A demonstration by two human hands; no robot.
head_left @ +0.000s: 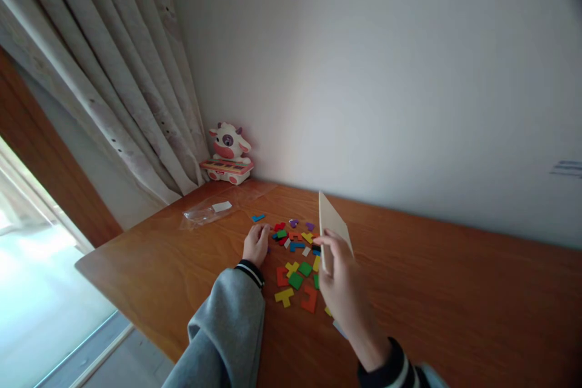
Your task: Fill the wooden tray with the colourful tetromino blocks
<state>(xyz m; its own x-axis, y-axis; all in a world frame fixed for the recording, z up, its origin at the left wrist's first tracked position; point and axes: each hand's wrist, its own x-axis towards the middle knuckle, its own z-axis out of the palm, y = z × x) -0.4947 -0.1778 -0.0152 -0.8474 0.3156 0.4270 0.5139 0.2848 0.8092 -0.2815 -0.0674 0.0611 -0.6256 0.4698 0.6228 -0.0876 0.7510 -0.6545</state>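
Observation:
In my right hand (339,273) is a thin pale board (334,222), held upright on its edge with the fingers and thumb gripping its near side. My left hand (257,244) rests at the left edge of a scatter of flat coloured puzzle pieces, its fingers curled together. Whether anything is between those fingers is hidden. Closest to the left hand are a green piece (282,234) and red and blue ones. Nearer to me lie a yellow T-shaped piece (284,297) and an orange notched piece (309,299). The right hand and board cover some pieces.
A clear plastic bag (202,213) with a white label lies at the back left of the wooden table (454,291). Behind it stands a cow-shaped toy piano (228,154) against the wall. A curtain (118,73) hangs at the left, beside the table's left edge.

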